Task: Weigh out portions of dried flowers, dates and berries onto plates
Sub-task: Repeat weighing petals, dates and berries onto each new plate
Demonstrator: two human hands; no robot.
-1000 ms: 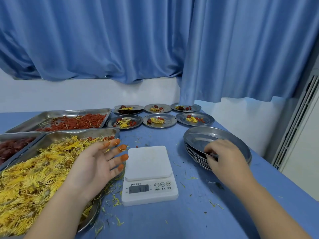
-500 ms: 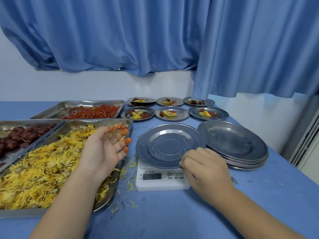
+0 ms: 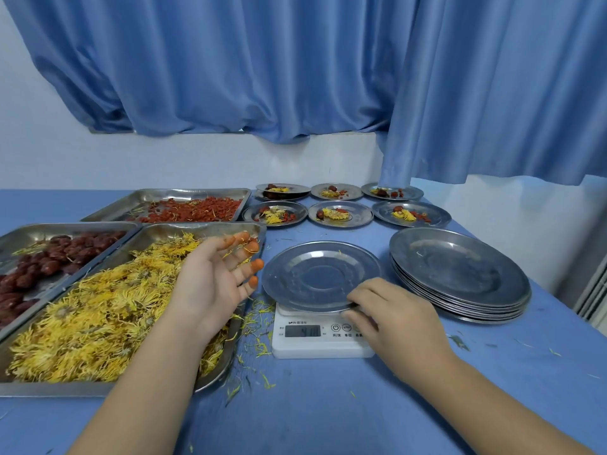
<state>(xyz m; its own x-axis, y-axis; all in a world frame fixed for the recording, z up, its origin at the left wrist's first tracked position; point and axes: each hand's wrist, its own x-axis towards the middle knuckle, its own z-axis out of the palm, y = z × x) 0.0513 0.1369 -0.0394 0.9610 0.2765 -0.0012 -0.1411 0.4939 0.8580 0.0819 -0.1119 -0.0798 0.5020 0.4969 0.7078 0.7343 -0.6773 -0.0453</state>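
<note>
An empty steel plate [image 3: 320, 277] sits on the white digital scale [image 3: 320, 339]. My right hand [image 3: 391, 318] lies at the plate's near rim, loosely bent fingers covering the scale's right-hand buttons. My left hand [image 3: 216, 274] hovers open over the tray of yellow dried flowers [image 3: 98, 310], its fingertips stained orange with a few petals stuck to them. A tray of dark red dates [image 3: 49, 257] stands at the far left. Behind it is a tray of red berries [image 3: 193, 208].
A stack of empty steel plates [image 3: 460, 277] stands right of the scale. Several filled plates [image 3: 340, 213] sit in two rows at the back near the blue curtain. Loose petals litter the blue table [image 3: 312, 405] by the scale.
My right hand took a plate from the stack and set it on the scale, then dropped to the scale's front. My left hand stayed over the flower tray.
</note>
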